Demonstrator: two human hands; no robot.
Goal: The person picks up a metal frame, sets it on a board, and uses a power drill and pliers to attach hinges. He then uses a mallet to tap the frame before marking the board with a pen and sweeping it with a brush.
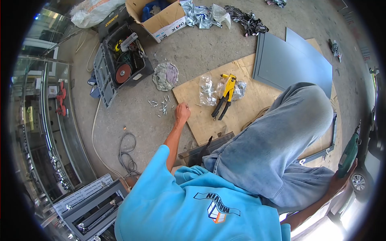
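Observation:
My left hand [183, 112] is closed at the left edge of the plywood sheet [241, 69]; whatever its fingers hold, if anything, is too small to make out. Several small metal pieces that look like rivets [164, 107] lie on the concrete just left of it. Out at the far right, my right hand [345, 180] grips a green power drill [349, 154], its bit pointing away from me. A yellow hand riveter [228, 91] with black handles rests on the plywood, beside a clear plastic bag [207, 91].
Grey panels [295, 60] lie across the plywood's far right. An open tool case [120, 66] with a grinder and a cardboard box [159, 22] stand at the upper left. A crumpled cloth [165, 76] and a coiled cable [128, 154] lie on the floor. Glass framing [48, 120] lines the left.

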